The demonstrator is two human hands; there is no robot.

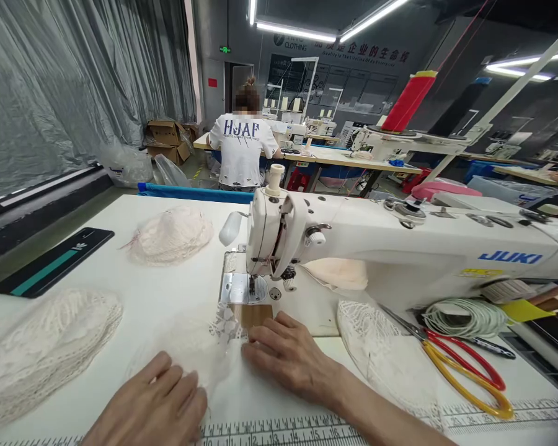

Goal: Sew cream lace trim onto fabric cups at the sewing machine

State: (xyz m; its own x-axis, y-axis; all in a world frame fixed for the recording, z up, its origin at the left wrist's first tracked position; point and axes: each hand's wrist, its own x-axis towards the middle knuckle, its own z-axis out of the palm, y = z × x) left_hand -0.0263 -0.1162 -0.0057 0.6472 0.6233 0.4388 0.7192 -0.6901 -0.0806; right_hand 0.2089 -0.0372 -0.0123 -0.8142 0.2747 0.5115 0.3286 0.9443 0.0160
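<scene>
My left hand lies flat on a sheer white lace piece spread on the white table. My right hand presses the same lace with its fingertips just in front of the needle plate. Both hands hold the fabric down, fingers spread. The lace edge reaches toward the presser foot of a white JUKI sewing machine.
Stacks of lace pieces sit at the left, far centre and right. Scissors with red and yellow handles, coiled white cord and a dark ruler pad lie nearby. A person in a white shirt works at a far table.
</scene>
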